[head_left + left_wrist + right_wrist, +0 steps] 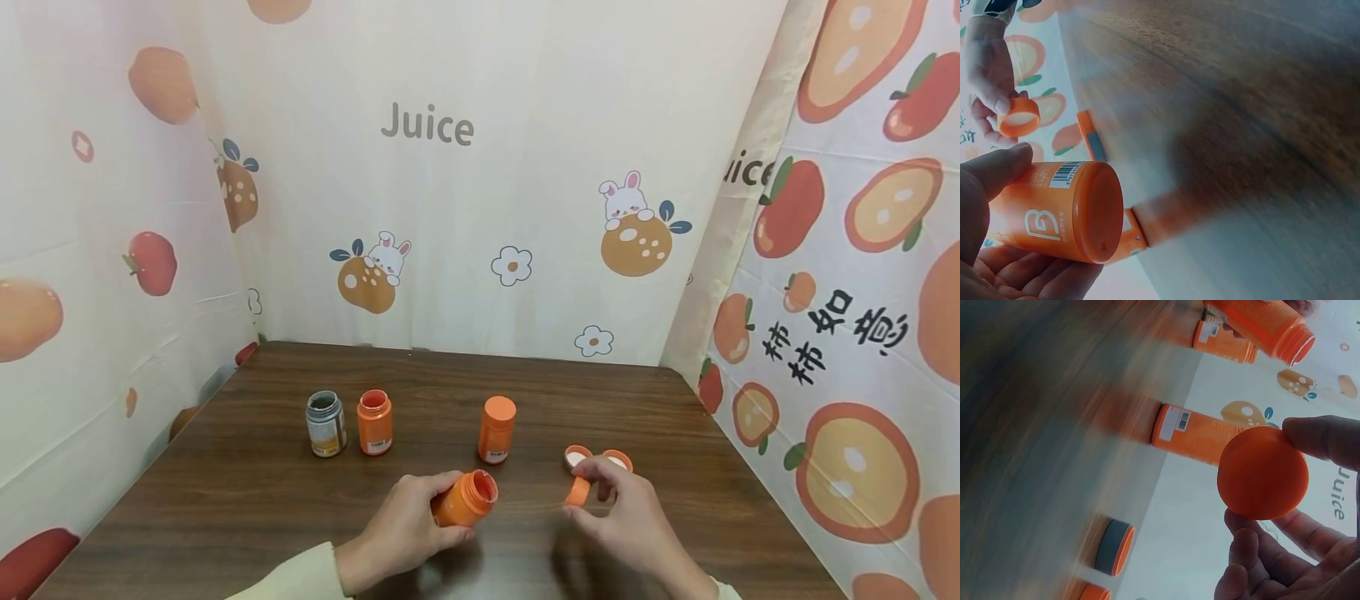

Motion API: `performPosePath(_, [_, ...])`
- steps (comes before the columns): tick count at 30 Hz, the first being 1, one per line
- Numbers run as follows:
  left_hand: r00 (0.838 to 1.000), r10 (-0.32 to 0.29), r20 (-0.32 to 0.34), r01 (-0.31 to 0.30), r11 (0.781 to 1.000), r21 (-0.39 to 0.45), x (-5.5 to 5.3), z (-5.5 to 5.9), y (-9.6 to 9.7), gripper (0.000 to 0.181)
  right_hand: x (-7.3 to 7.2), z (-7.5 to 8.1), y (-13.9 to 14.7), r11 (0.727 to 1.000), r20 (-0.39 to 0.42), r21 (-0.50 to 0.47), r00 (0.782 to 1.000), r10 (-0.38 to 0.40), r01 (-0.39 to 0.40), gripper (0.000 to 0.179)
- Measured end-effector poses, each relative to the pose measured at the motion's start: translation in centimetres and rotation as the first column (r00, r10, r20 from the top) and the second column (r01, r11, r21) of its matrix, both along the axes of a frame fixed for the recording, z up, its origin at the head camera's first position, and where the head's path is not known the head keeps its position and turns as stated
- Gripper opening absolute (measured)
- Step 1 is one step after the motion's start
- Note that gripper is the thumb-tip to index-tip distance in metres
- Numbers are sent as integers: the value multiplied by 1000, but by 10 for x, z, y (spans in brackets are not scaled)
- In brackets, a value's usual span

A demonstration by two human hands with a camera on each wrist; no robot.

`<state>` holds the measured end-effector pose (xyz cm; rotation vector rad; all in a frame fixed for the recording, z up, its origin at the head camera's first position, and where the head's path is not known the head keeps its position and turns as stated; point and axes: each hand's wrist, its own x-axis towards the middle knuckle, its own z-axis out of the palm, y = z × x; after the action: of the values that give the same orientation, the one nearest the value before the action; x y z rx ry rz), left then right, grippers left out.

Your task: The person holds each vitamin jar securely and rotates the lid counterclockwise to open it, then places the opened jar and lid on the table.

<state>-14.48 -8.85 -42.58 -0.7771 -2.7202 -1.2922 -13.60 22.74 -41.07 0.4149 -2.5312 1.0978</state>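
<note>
My left hand (405,521) grips an orange bottle (453,504), its threaded mouth uncapped and tilted up to the right. In the left wrist view the bottle's base and barcode face the camera, the thumb on one side and fingers beneath. Off to the right, my right hand (630,517) pinches an orange screw cap (577,492) between thumb and fingers, above the table. The cap's smooth top (1263,474) fills the middle of the right wrist view, and its pale inside (1020,120) shows in the left wrist view. A gap separates cap and bottle.
A grey uncapped bottle (327,433) and an orange uncapped bottle (375,429) stand at the left. A capped orange bottle (497,433) stands mid-table. Beyond my right hand, two caps lie inside-up: a grey-sided one (577,456) and an orange one (619,458). Printed curtains border the table (225,500).
</note>
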Motion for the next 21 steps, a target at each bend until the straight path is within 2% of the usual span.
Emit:
performPosePath(5, [1000, 4, -24, -4, 1000, 1, 1, 0, -2, 56, -2, -1, 7, 999, 10, 25, 999, -37, 36, 45])
performPosePath(12, [1000, 15, -26, -15, 1000, 11, 1, 0, -4, 56, -4, -2, 14, 997, -55, 58, 997, -51, 55, 45])
performPosePath(21, [999, 31, -41, -30, 999, 17, 0, 0, -7, 55, -10, -3, 25, 988, 40, 88, 990, -133, 129, 42])
